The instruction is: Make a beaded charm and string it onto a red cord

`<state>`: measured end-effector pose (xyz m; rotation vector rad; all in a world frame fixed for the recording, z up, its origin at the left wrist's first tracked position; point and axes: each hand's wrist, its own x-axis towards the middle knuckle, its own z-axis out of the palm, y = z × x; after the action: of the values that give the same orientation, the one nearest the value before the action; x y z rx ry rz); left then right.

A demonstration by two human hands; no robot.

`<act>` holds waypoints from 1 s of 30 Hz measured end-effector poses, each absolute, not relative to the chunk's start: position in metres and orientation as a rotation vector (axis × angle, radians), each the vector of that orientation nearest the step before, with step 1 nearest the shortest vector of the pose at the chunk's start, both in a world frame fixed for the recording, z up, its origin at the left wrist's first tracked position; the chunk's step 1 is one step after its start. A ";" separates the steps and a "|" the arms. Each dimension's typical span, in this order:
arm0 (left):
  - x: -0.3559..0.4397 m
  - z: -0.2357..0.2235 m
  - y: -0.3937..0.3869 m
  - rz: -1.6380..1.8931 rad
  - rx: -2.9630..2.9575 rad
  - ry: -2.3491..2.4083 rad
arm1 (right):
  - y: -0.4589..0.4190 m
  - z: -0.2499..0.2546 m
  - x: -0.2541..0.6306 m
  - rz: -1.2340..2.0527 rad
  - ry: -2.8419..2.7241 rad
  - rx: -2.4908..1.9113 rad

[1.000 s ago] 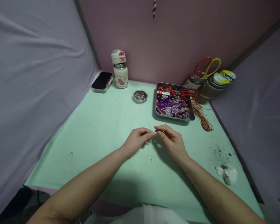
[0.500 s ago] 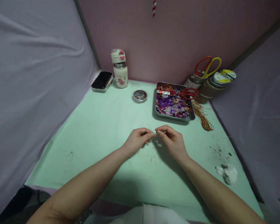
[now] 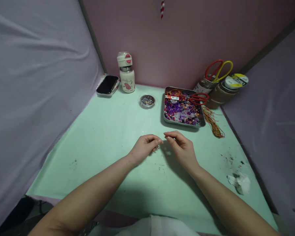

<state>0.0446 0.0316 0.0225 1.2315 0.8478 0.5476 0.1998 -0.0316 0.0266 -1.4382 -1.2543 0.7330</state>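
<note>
1. left hand (image 3: 145, 148) is closed in a pinch, thumb against forefinger, low over the middle of the tabletop (image 3: 93, 141). a small glinting piece (image 3: 158, 147) shows by its lower fingers and seems to be held there; it is too small to name.
2. right hand (image 3: 183, 148) faces it, just apart, thumb and forefinger curved close together. whether anything sits between those tips, or any fine thread joins the two hands, cannot be told.
3. judging by its size, the piece should weigh next to nothing and be smooth, quick to slip or roll away. it looks hard rather than soft, perhaps brittle, so a light pinch at its edges with the pads, not the nails, would suit it best.
4. beyond the right hand, the metal tray (image 3: 184, 124) holds loose beads (image 3: 177, 108), likely light, hard and slippery; one is best taken by its sides. red-handled scissors (image 3: 198, 99) lie over the tray's far right part, stiff and easiest to take by the loops.
5. the cord bundle (image 3: 214, 126) beside the tray looks limp and easily tangled, best gathered around its middle. the round clear case (image 3: 147, 101), left of the tray, looks rigid and light; its rim offers the surest grip.
</note>
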 end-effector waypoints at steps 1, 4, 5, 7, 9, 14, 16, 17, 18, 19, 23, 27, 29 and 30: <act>0.045 0.023 0.031 0.550 1.229 0.845 | -0.032 0.026 0.200 0.720 -1.266 -1.432; 0.045 0.023 0.031 0.552 1.222 0.837 | -0.032 0.026 0.200 0.688 -1.309 -1.418; 0.045 0.022 0.032 0.554 1.220 0.834 | -0.031 0.026 0.200 0.679 -1.320 -1.418; 0.045 0.021 0.032 0.561 1.216 0.826 | -0.031 0.026 0.200 0.667 -1.333 -1.418; 0.045 0.020 0.032 0.568 1.213 0.824 | -0.031 0.026 0.200 0.662 -1.336 -1.419; 0.045 0.022 0.031 0.554 1.234 0.833 | -0.032 0.025 0.199 0.673 -1.319 -1.428; 0.045 0.023 0.031 0.540 1.243 0.847 | -0.032 0.025 0.199 0.686 -1.307 -1.437; 0.045 0.024 0.031 0.535 1.246 0.850 | -0.032 0.025 0.199 0.692 -1.300 -1.442; 0.045 0.025 0.030 0.534 1.248 0.853 | -0.032 0.025 0.199 0.700 -1.296 -1.446; 0.045 0.025 0.030 0.534 1.249 0.854 | -0.032 0.025 0.199 0.706 -1.293 -1.450; 0.045 0.025 0.030 0.538 1.242 0.856 | -0.031 0.025 0.198 0.699 -1.307 -1.451; 0.046 0.024 0.031 0.534 1.240 0.856 | -0.032 0.026 0.198 0.666 -1.332 -1.455; 0.046 0.023 0.031 0.533 1.249 0.850 | -0.032 0.027 0.197 0.656 -1.342 -1.457; 0.046 0.022 0.031 0.532 1.256 0.846 | -0.032 0.027 0.197 0.655 -1.345 -1.458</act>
<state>0.0456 0.0308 0.0225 1.2562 0.8465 0.5324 0.1974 -0.0320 0.0272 -1.4578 -1.3447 0.6548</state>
